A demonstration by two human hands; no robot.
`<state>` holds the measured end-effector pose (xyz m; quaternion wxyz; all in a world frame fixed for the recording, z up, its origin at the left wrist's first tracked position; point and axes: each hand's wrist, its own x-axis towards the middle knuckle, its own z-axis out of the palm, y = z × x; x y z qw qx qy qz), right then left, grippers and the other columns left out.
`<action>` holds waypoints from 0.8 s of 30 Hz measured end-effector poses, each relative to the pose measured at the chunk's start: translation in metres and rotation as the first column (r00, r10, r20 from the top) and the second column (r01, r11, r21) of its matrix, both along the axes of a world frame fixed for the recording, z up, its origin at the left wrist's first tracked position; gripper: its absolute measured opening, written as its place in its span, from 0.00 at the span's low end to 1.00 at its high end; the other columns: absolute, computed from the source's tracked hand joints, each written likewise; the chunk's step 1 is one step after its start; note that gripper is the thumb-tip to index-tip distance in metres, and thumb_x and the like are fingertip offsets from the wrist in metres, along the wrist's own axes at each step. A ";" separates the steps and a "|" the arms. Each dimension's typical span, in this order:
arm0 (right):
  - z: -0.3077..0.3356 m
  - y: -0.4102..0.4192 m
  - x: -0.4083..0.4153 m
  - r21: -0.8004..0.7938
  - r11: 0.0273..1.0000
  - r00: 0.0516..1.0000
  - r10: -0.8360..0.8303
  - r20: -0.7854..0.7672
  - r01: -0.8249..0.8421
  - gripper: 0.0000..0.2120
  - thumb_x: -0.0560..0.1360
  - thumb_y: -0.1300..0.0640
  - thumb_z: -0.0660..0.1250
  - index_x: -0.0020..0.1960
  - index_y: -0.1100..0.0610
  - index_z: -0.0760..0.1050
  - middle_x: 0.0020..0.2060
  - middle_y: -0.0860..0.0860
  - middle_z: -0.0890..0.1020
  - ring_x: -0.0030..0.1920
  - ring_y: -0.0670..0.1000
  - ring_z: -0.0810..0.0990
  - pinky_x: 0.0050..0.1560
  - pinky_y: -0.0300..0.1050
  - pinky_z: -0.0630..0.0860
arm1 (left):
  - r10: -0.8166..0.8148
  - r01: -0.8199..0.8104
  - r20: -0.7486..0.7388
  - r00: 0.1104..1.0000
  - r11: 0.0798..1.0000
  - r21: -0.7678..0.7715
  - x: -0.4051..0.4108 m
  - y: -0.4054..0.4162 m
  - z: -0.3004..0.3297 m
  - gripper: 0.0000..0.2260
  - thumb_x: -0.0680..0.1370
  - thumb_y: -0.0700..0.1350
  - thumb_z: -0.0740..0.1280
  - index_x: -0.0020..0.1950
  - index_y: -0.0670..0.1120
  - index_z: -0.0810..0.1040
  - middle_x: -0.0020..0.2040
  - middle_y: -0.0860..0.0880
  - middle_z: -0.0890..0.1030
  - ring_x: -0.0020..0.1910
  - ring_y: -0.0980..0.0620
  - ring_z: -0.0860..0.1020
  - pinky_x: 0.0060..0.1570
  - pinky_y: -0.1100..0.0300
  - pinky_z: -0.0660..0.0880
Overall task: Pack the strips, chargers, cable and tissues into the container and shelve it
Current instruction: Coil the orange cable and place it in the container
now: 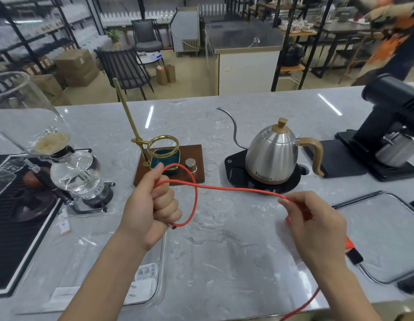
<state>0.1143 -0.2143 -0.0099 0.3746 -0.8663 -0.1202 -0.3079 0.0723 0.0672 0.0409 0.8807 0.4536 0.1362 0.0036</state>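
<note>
Nearest me, my left hand [152,202] is closed in a fist around the red cable [224,188], its fingers [165,200] curled tight on a loop that rises above the knuckles and curves back down under the fist. My right hand [317,225] pinches the same cable further along, thumb and fingers [288,205] meeting on it, so the cord runs nearly straight between both hands above the worktop [224,239]. Past the right fingers the cable drops toward the near edge. Below and left of the left fingers I see a clear plastic container [97,262] lying on the worktop with small white items inside; I cannot tell what they are. To the right of the right fingers lies a clear lid [384,228]. Beyond the left fingers stands a brass stand [155,144] on a wooden base. Beyond the stretched cord sits a steel kettle [271,154].
</note>
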 end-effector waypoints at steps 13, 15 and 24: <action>0.005 0.005 -0.002 0.247 0.965 0.996 0.094 -0.006 -0.090 0.08 0.75 0.58 0.67 0.42 0.61 0.81 0.29 0.48 0.79 0.30 0.41 0.74 0.33 0.25 0.65 | -0.085 0.084 -0.026 0.996 0.996 -0.028 0.009 -0.008 -0.006 0.24 0.79 0.55 0.60 0.25 0.49 0.61 0.19 0.54 0.57 0.21 0.54 0.49 0.21 0.65 0.52; 0.006 0.007 -0.003 0.264 0.957 0.992 0.127 -0.026 -0.116 0.09 0.77 0.57 0.66 0.42 0.60 0.81 0.28 0.48 0.78 0.28 0.41 0.73 0.31 0.27 0.64 | -0.087 0.086 -0.028 0.996 0.995 -0.041 0.011 -0.009 -0.007 0.24 0.81 0.55 0.59 0.26 0.49 0.61 0.19 0.54 0.57 0.21 0.55 0.49 0.21 0.65 0.52; 0.008 0.012 -0.013 0.362 0.901 0.928 0.321 -0.188 -0.238 0.09 0.79 0.54 0.60 0.44 0.47 0.77 0.26 0.49 0.76 0.25 0.45 0.71 0.28 0.31 0.65 | -0.113 0.110 -0.024 0.993 0.989 -0.097 0.016 -0.016 -0.004 0.25 0.82 0.55 0.56 0.27 0.49 0.63 0.20 0.54 0.57 0.21 0.55 0.49 0.20 0.64 0.51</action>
